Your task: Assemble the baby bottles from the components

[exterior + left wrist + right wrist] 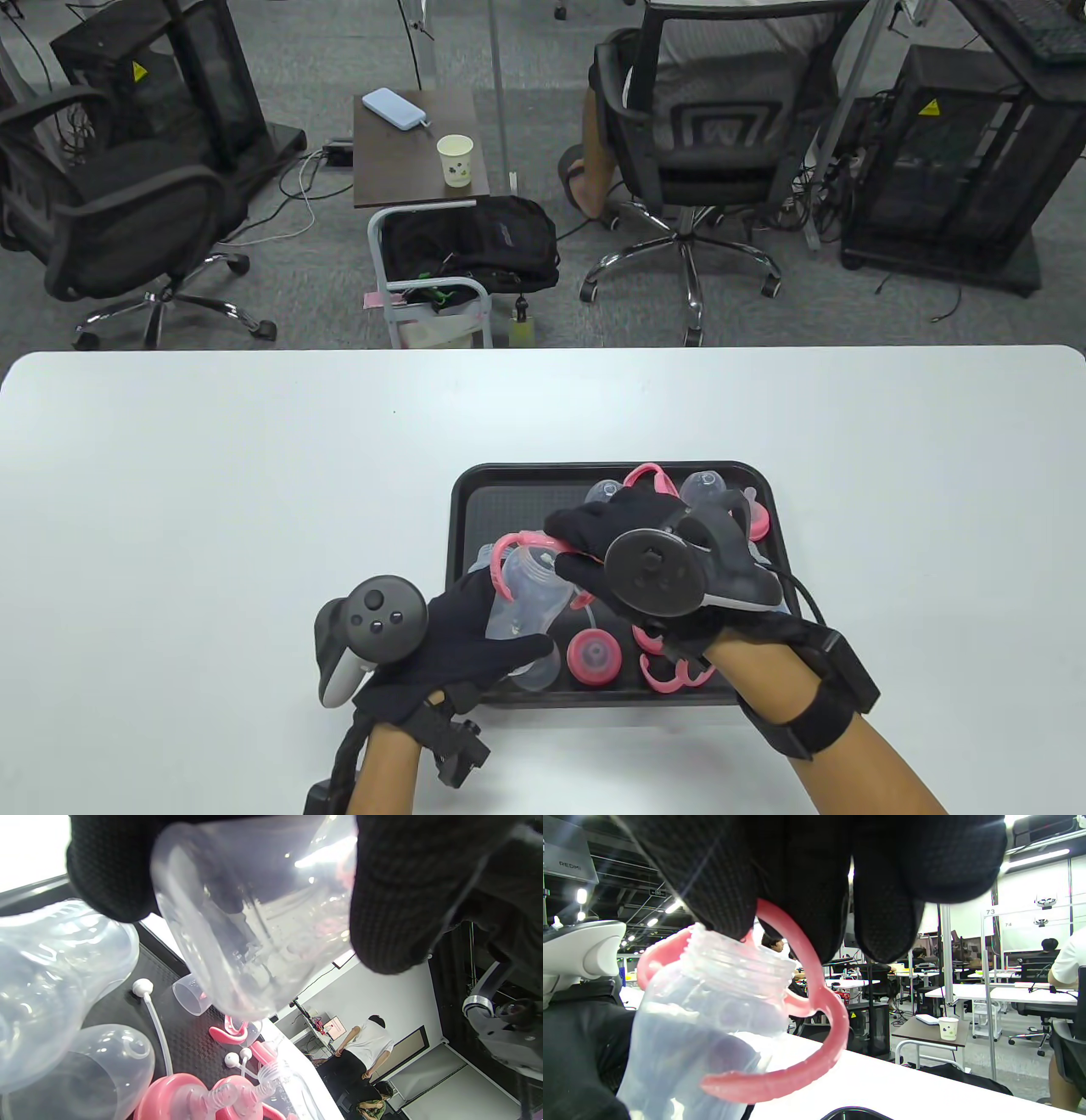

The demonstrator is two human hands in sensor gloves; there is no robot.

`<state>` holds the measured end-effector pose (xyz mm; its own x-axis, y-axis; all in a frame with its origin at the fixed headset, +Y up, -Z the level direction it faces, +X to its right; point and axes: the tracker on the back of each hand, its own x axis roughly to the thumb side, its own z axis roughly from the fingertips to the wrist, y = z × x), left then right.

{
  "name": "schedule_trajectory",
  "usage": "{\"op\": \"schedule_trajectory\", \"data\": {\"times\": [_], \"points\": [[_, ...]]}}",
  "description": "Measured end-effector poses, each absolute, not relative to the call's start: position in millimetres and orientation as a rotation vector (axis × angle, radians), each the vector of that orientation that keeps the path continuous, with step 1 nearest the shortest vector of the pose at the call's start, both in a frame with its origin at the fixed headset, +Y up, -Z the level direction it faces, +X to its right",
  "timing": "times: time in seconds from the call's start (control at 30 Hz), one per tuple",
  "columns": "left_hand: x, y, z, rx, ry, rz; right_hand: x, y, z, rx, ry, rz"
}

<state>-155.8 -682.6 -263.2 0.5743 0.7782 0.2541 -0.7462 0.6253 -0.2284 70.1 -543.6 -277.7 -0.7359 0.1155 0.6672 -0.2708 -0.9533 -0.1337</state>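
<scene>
Left hand [475, 645] gripped a clear bottle body [528, 598] around its lower half, fingers wrapped, neck tilted up toward the right hand. Right hand [619, 535] pinched the pink handle ring [519, 545] at the bottle's threaded neck; in the right wrist view the ring [801, 1018] sat around the neck, tilted, not seated level. Whether it had dropped fully to the shoulder I couldn't tell.

Progress, my read: early. This bottle was at the handle-ring step, with no teat collar or cap on it yet. Below and beyond the two grips, the black tray [462, 509] was full of loose parts: a pink collar with teat [594, 655] just under the held bottle, more pink handles [674, 675] under the right wrist, clear caps [702, 488] past the right hand's fingers, straws with weights [148, 1005] in the left wrist view. No finished bottle was visible anywhere. Remaining: seat ring, screw on collar, cap, repeat for the rest.
</scene>
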Motion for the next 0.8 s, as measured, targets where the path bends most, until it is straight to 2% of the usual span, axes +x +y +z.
{"op": "schedule_trajectory", "data": {"times": [0.8], "points": [[-152,-685,-263,-0.073,-0.332,0.905,70,-554,-237,1.095,-0.560,2.752]]}}
